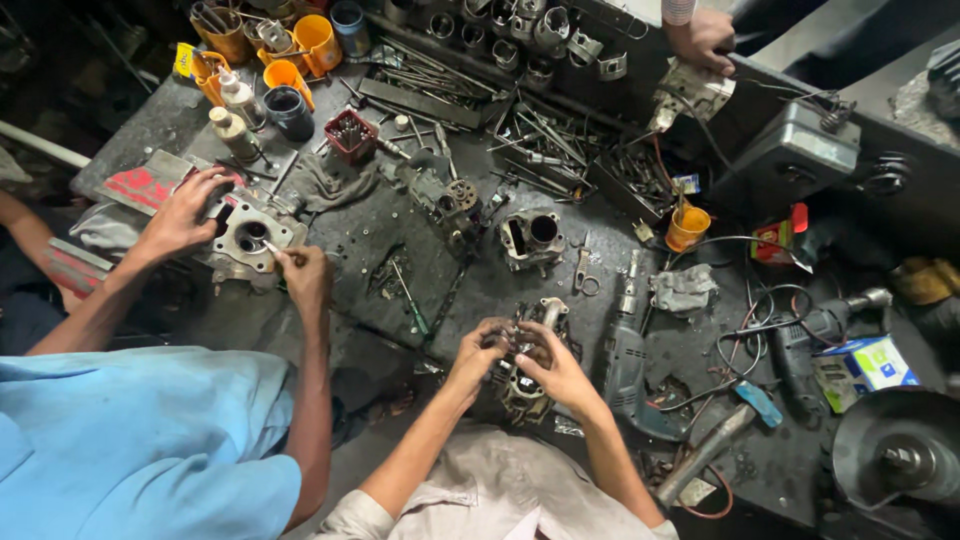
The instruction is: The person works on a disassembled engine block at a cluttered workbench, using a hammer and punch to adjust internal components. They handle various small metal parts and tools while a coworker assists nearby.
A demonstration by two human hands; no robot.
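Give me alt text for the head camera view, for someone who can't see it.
Seen from above, the person's left hand and right hand grip a grimy metal engine part on a dark, cluttered workbench. A co-worker in blue works on a cylinder block at left, amid tools, orange cups and a drill.

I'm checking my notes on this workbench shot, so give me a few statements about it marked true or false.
1. Both hands, the left hand and the right hand, are on a metal engine part. True.
2. A co-worker in a blue shirt works on another metal casting. True.
3. The electric drill lies left of the hands. False: it lies to their right.
4. The cups at the bench's far left corner are green. False: they are orange.
5. A hammer lies near the right forearm. True.
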